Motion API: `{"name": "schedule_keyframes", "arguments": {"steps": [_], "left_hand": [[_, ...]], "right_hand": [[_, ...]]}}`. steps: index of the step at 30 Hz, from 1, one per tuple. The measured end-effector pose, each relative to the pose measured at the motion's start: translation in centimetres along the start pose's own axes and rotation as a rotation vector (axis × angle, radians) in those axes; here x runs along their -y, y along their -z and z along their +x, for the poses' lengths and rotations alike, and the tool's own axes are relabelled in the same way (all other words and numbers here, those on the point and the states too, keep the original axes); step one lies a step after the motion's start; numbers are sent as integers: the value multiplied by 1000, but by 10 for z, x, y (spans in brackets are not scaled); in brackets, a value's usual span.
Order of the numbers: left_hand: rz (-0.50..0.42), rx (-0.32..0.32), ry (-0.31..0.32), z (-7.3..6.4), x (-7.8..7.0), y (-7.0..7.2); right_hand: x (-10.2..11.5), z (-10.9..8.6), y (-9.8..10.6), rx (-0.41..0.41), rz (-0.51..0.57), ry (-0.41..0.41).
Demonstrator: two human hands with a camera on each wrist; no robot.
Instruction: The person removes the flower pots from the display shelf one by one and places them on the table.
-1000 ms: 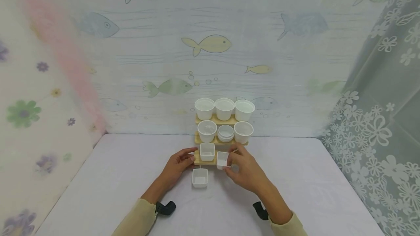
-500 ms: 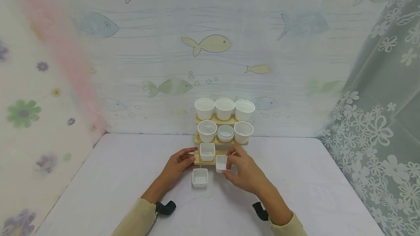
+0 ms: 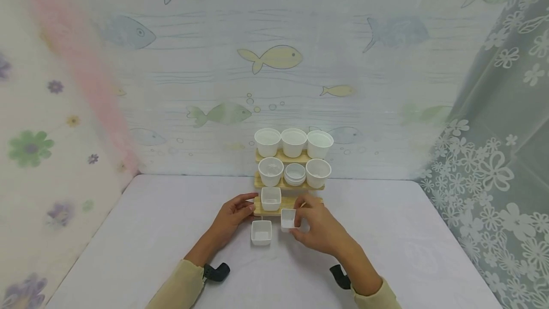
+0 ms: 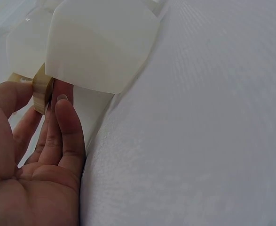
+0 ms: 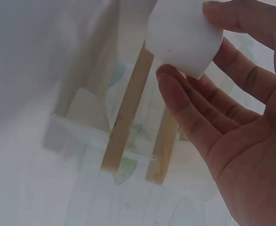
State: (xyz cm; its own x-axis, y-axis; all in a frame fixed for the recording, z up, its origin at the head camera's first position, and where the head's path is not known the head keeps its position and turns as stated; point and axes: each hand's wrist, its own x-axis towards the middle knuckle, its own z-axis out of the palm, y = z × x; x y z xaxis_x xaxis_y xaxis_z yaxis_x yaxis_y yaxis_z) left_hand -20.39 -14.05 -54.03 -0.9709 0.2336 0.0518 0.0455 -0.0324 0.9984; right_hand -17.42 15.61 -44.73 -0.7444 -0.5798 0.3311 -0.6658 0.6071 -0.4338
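My right hand [image 3: 319,223] pinches a small square white dish [image 3: 288,219] by its right side, just in front of the lowest wooden shelf board [image 3: 296,202]. In the right wrist view, thumb and fingers grip that dish [image 5: 182,37] above the boards. At the left end of the same board, my left hand [image 3: 233,213] holds on; the left wrist view has its thumb and fingers on the wooden end [image 4: 42,89]. One square dish [image 3: 271,199] sits on the board's left part. Another square dish [image 3: 261,233] stands on the table in front.
Behind, a middle board [image 3: 289,182] bears two round white cups and a small stack of low round dishes [image 3: 295,175]. Three round cups line the top board [image 3: 283,155]. A white cloth covers the table [image 3: 171,232], with a fish-patterned wall behind.
My right hand has drawn the square dish off the board's front, toward me and slightly left. The left hand stays in place on the board.
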Motion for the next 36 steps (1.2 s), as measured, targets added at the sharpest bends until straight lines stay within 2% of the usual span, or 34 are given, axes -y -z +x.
{"name": "schedule_keyframes", "arguments": {"steps": [17, 27, 36], "left_hand": [[-1, -20, 8, -3, -1, -2], [-4, -4, -2, -4, -4, -3], [-6, -14, -5, -4, -3, -3]], "right_hand": [[4, -1, -1, 69, -32, 15], [1, -2, -3, 100, -30, 25], [1, -1, -7, 144, -38, -5]]}}
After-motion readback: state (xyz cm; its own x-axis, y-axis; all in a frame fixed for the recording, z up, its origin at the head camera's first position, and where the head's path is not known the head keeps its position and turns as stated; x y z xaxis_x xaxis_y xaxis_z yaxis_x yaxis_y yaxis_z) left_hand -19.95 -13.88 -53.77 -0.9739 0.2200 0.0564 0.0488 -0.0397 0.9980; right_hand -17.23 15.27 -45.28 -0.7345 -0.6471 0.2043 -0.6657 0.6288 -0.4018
